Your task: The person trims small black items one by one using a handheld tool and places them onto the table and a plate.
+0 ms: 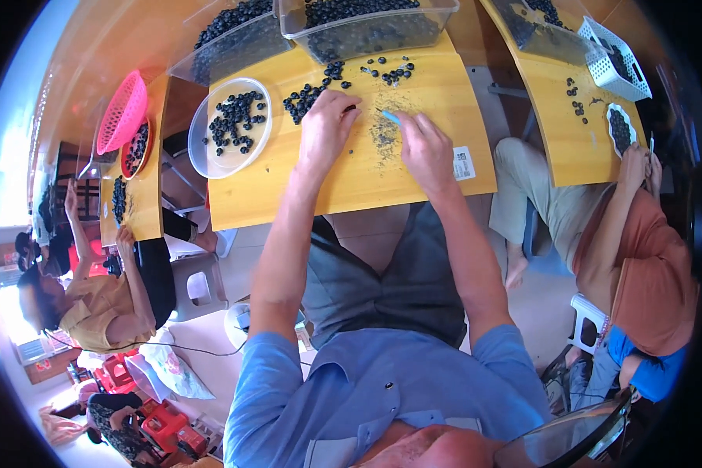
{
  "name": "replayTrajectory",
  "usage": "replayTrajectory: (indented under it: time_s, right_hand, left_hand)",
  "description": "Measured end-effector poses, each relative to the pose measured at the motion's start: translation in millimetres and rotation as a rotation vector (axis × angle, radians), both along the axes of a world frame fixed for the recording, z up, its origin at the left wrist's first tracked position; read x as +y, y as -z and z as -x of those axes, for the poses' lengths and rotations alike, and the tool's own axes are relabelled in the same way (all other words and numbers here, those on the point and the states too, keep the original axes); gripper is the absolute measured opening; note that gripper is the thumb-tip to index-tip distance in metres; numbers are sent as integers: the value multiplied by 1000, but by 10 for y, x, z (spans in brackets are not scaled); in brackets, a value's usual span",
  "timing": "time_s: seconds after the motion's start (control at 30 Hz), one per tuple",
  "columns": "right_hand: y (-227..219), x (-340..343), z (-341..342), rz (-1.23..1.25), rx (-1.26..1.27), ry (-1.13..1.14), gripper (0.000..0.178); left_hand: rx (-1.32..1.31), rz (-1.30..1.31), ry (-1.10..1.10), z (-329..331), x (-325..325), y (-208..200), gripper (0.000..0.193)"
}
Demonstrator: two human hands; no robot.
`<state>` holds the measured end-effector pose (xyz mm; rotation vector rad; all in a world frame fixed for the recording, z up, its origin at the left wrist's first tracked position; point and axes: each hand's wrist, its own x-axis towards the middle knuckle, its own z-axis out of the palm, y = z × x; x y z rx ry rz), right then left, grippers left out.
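Note:
My left hand (325,134) is closed in a pinch over the yellow table (273,191), with a small dark piece (350,108) at its fingertips. My right hand (427,150) grips a thin tool with a light blue end (391,117), its tip pointing toward the left hand. Dark crumbs (384,140) lie scattered between the two hands. Just beyond my left hand is a loose pile of small black round pieces (300,103). More black pieces (398,74) sit farther back. To the left, a round clear tray (197,148) holds many of the same pieces.
Clear plastic bins (370,40) full of black pieces stand along the far edge. A white label (463,162) lies by the table's right side. People work at tables on both sides, near a pink basket (122,111) at left and a white basket (615,62) at right.

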<state>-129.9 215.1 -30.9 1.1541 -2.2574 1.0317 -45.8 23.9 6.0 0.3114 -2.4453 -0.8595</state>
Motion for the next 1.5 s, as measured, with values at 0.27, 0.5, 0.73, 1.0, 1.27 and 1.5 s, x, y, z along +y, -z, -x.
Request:
replayTrajectory:
  time_s: [0.27,0.5,0.73,1.0,1.27,1.5]
  right_hand:
    - [1,-25,8,-44,55,-9,33]
    - [-32,-32,-40,-124,66,-67,35]
    - [-38,-22,-58,-143,131,-98,36]
    - [-65,-20,-80,-169,181,-93,34]
    - [-71,-16,-74,-187,196,-102,35]
    - [-42,-28,-67,-277,116,-25,38]
  left_hand:
    - [23,-641,-182,-173,282,346,25]
    - [73,-632,-172,-198,281,404,19]
    - [88,-630,-138,-198,318,383,27]
    - [57,-636,-113,-200,351,338,37]
    - [76,-520,-115,-211,355,325,39]
    - [230,-783,-115,-238,368,356,42]
